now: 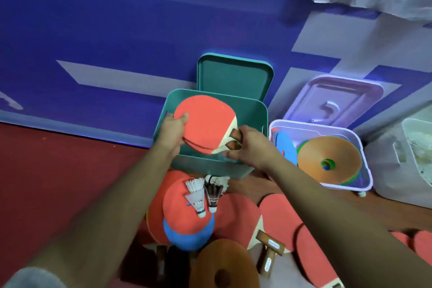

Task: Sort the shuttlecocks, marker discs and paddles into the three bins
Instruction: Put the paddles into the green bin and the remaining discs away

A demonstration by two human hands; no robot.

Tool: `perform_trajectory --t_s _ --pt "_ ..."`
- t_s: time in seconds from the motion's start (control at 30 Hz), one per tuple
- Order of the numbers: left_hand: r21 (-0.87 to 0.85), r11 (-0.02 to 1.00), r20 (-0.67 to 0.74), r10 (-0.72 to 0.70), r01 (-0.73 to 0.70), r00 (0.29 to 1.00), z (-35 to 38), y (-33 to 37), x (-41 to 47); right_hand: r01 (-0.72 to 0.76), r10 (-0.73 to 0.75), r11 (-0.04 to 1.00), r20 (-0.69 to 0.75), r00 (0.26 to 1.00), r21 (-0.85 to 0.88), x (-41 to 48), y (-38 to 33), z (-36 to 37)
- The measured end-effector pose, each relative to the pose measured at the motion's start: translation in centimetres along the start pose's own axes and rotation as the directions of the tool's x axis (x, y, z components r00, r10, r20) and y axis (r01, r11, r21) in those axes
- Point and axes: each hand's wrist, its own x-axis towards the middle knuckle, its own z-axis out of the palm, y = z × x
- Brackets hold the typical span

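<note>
Bare red floor (58, 170) lies open leftward; paddles (236, 215) and shuttlecocks (196, 196) crowd the front of the teal bin (210, 166) (lilac bin (364, 170) blocks right).

I am holding two stacked paddles (205, 124) over the middle bin (210, 166), my left grip (173, 132) at their left edge, my right grip (251, 147) at the handles. That bin's lid (233, 77) is leaning behind it. The side bin (308, 126) is sitting to its right, discs (327, 156) lying inside. Shuttlecocks (198, 196) are lying on loose paddles (275, 215) spreading over the floor (58, 170) before the middle bin
</note>
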Motion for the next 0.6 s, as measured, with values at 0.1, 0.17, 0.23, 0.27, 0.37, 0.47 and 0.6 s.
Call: perform_trajectory --t_s 0.1,0.17,0.23,0.27,0.37,0.47,0.6 --pt "0.008 0.994 0.022 -0.11 0.11 0.994 0.5 -1.0 3.4 0.024 -0.025 0.984 -0.006 1.0 -0.177 3.3 0.8 1.1" --pt "0.013 0.981 0.047 -0.196 0.196 0.979 0.6 -1.7 5.3 -0.012 0.012 0.973 0.001 1.0 -0.231 5.2 1.7 2.4" --pt "0.048 0.972 0.037 -0.233 0.231 0.972 0.7 -2.5 6.7 -0.045 0.054 0.976 0.037 0.998 -0.214 6.7 2.7 4.1" --pt "0.072 0.966 0.031 -0.253 0.25 0.967 0.7 -2.9 7.2 -0.059 0.073 0.978 0.062 0.995 -0.2 7.4 3.2 5.0" --pt "0.164 0.942 0.002 -0.296 0.292 0.955 0.7 -4.5 8.6 -0.094 0.121 0.98 0.152 0.981 -0.174 8.9 4.3 7.6" --pt "0.394 0.873 -0.024 -0.301 0.286 0.953 0.6 -5.5 9.5 -0.122 0.16 0.976 0.214 0.964 -0.178 9.6 5.0 9.0" --pt "0.68 0.719 0.001 -0.197 0.143 0.98 0.0 -4.7 9.2 -0.12 0.163 0.972 0.21 0.964 -0.204 9.6 4.6 8.1"
